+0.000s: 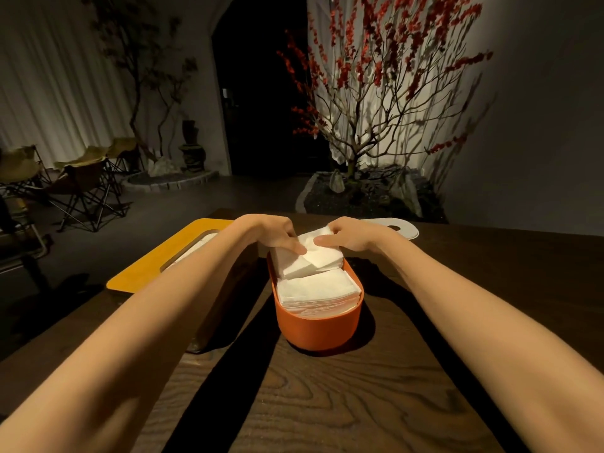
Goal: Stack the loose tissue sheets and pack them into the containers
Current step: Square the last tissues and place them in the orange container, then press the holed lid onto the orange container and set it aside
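Two stacks of tissue fill the orange box (pixel 318 325) at mid-frame on the counter (pixel 359 403). The near stack (pixel 318 291) lies flat; the far stack (pixel 309 256) sits tilted, probably mid-seating. Left hand (pixel 273 233) and right hand (pixel 351 237) pinch its top edges. Fingertips behind the tissue are hidden; the yellow lid (pixel 157 259) at left hides its box.

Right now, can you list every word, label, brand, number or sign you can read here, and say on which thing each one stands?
None: no readable text shows in this view.
The orange container, the tissue stack, the yellow lid and the white lid carry no visible print.
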Demonstrator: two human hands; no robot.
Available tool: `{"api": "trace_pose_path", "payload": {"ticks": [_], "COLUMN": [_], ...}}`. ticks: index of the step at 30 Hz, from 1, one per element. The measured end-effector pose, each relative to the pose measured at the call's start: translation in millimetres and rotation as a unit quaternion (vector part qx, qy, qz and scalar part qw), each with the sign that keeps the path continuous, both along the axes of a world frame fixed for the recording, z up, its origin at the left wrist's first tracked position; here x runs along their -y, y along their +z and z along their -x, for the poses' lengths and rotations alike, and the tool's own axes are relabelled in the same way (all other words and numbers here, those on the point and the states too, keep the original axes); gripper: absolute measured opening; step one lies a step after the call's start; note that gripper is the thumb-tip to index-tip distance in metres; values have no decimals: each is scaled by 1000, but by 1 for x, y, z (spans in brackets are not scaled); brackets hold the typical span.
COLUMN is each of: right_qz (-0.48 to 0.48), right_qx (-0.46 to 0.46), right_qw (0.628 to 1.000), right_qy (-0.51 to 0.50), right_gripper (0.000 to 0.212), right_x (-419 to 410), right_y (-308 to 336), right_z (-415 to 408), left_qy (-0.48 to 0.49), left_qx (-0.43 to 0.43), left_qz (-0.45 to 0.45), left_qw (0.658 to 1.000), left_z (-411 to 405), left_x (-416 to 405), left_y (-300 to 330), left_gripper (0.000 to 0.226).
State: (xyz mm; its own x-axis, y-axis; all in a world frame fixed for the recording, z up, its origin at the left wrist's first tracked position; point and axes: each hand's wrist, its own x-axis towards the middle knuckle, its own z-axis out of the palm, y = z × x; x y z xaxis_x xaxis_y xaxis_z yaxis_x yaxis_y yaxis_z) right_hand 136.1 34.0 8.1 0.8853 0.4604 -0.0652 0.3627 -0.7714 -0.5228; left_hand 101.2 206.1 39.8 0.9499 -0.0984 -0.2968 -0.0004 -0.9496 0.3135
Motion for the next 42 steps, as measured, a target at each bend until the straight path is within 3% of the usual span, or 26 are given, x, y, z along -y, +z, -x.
{"api": "trace_pose_path", "payload": {"ticks": [6, 10, 15, 20, 24, 28, 35, 38, 42], "right_qz": [156, 150, 126, 206, 272, 239, -40, -43, -42], "right_qx": [58, 91, 203, 175, 119, 84, 75, 88, 61], "right_qw": [985, 984, 970, 960, 953, 965, 996, 995, 996], "right_qy": [44, 42, 37, 70, 64, 71, 25, -9, -55], "right_gripper": [41, 30, 32, 27, 41, 38, 9, 7, 17], "right_x": [-9, -15, -17, -14, -15, -11, 8, 23, 46], "right_y": [0, -10, -1, 12, -1, -4, 2, 4, 0], "right_z": [5, 5, 8, 8, -3, -7, -13, -27, -47], "left_qy": [-45, -54, -125, -149, -118, -93, -74, -56, -70], "left_qx": [-12, -17, 193, 82, 16, 8, 178, 212, 167], "left_qz": [-85, -128, -140, -159, -188, -165, -28, 24, 14], "left_qw": [995, 990, 963, 972, 975, 982, 981, 975, 983], "left_z": [-3, -11, -7, -4, -11, -16, -32, -45, -71], "left_x": [7, 8, 9, 4, 8, 11, 24, 41, 65], "left_y": [-9, -29, -11, 0, -17, -16, -11, -14, -22], "left_gripper": [47, 42, 31, 24, 29, 32, 26, 29, 29]}}
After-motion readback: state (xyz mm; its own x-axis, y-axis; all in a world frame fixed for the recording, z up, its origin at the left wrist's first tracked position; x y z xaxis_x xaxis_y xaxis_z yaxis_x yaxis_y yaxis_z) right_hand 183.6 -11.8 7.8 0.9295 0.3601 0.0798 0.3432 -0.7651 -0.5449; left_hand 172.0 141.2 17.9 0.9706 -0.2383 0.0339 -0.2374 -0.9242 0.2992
